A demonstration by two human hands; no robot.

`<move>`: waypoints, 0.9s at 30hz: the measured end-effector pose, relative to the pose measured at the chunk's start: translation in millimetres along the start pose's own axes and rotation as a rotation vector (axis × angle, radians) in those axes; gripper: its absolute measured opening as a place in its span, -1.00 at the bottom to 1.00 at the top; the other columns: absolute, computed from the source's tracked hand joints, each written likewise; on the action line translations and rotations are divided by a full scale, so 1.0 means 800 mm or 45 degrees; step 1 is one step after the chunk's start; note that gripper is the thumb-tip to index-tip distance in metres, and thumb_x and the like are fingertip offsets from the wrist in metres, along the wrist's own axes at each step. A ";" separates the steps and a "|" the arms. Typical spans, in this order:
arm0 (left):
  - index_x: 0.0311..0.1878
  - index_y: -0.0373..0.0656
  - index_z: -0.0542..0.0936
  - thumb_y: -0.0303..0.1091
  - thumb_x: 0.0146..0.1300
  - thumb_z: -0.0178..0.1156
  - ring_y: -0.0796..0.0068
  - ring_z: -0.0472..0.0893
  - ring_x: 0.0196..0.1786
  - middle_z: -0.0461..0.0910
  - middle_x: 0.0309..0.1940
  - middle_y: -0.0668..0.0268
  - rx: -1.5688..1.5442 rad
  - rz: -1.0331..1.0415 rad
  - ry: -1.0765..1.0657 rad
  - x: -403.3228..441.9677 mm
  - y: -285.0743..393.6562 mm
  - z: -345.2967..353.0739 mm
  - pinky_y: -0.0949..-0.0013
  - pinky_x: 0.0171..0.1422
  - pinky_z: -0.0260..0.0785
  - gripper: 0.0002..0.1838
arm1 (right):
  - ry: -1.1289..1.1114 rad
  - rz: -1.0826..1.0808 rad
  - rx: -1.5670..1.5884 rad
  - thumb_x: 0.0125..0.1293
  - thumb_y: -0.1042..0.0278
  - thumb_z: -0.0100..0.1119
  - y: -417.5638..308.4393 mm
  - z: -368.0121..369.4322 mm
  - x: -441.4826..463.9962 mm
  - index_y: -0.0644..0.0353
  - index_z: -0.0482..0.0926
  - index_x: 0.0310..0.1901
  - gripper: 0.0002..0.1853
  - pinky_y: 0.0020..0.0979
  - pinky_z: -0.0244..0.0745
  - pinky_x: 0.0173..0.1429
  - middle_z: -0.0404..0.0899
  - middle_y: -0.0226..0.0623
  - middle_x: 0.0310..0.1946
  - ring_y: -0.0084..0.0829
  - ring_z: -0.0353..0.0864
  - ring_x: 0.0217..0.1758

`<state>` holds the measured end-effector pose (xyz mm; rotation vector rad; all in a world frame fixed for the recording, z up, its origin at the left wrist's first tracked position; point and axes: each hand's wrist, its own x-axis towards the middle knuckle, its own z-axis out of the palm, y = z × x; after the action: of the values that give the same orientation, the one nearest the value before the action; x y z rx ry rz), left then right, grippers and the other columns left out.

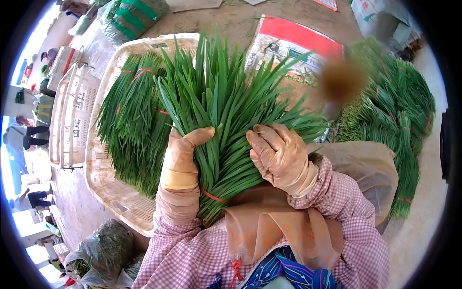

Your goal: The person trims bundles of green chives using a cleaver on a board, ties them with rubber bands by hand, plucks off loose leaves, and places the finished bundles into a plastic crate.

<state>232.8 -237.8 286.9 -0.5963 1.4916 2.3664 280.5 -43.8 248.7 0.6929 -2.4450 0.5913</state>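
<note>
A fanned bunch of garlic chives (216,111) stands in front of my chest, its leaf tips pointing away from me. A red band (212,195) ties it near the stem end. My left hand (182,156), in a tan rubber glove, is closed round the left side of the bunch, with the thumb across the front and the other fingers hidden behind. My right hand (281,156), gloved likewise, has its fingers curled against the leaves on the right side, which bend out to the right past it.
On the left, a plastic crate (108,185) holds several tied chive bundles (132,115). More tied bundles (402,106) are piled at the right. A red-and-white printed sack (293,41) lies ahead. Stacked crates (74,115) and a filled plastic bag (103,253) stand at the left; people are farther off.
</note>
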 end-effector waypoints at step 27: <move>0.12 -0.32 0.48 -0.69 -0.09 0.26 0.30 0.65 -0.13 0.65 -0.12 0.15 0.251 0.107 -0.096 0.001 0.000 0.011 0.32 0.04 0.52 -0.42 | 0.306 0.380 0.452 0.08 0.51 0.33 0.040 -0.005 0.048 0.17 0.51 -0.22 -0.76 -0.24 0.53 -0.10 0.60 -0.25 -0.36 -0.19 0.62 -0.26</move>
<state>230.7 -230.1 289.7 -0.3998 1.7199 2.2385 235.1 -30.2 265.6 0.3592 -2.2515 1.1744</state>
